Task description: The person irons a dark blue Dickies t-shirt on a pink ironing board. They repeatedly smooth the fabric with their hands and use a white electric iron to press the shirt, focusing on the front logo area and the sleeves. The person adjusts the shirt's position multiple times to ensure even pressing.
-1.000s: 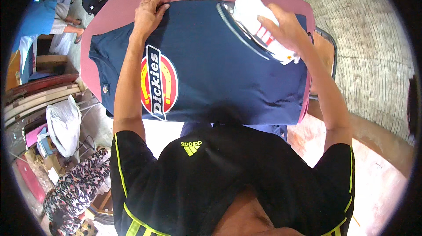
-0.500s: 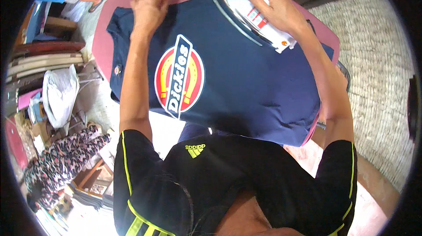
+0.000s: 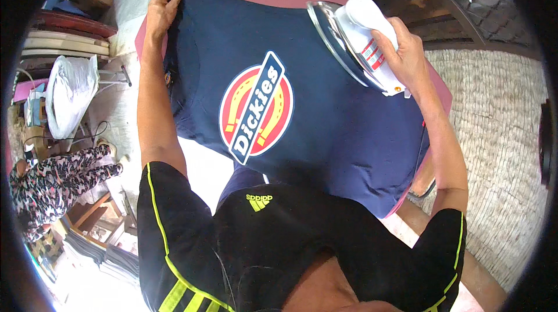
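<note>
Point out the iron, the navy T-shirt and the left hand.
iron (image 3: 354,36): head view, white body.
navy T-shirt (image 3: 343,132): head view, plain cloth right of the print.
left hand (image 3: 164,10): head view, back of hand.

Leaving open cloth across the middle of the navy shirt (image 3: 325,137); blocking its far right corner, the white iron (image 3: 360,39); pinning the far left edge, the left hand (image 3: 163,10).
</note>
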The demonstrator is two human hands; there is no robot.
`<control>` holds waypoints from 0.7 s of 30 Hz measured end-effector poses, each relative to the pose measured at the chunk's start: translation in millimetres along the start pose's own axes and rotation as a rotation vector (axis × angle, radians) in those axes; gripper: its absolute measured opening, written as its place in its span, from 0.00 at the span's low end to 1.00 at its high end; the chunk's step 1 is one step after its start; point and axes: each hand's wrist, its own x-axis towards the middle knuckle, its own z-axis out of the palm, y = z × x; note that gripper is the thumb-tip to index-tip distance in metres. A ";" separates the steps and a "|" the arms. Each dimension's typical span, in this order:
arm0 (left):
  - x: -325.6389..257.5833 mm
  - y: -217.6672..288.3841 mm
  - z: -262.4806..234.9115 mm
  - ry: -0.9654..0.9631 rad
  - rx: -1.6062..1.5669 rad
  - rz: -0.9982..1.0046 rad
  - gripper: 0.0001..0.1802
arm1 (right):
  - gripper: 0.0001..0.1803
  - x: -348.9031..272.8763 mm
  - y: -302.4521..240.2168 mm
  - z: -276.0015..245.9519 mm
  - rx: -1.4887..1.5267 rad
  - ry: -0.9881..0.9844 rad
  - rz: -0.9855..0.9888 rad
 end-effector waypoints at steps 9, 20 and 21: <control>-2.3 -14.4 2.5 0.009 -0.019 -0.019 0.20 | 0.17 78.4 -32.2 44.9 -0.235 -0.115 -0.367; -19.4 19.0 -16.1 -0.004 -0.069 -0.142 0.14 | 0.19 168.0 -125.7 114.4 -0.209 -0.235 -0.360; -24.3 11.8 -21.2 -0.012 0.031 -0.130 0.15 | 0.19 172.8 -133.0 118.9 -0.199 -0.248 -0.326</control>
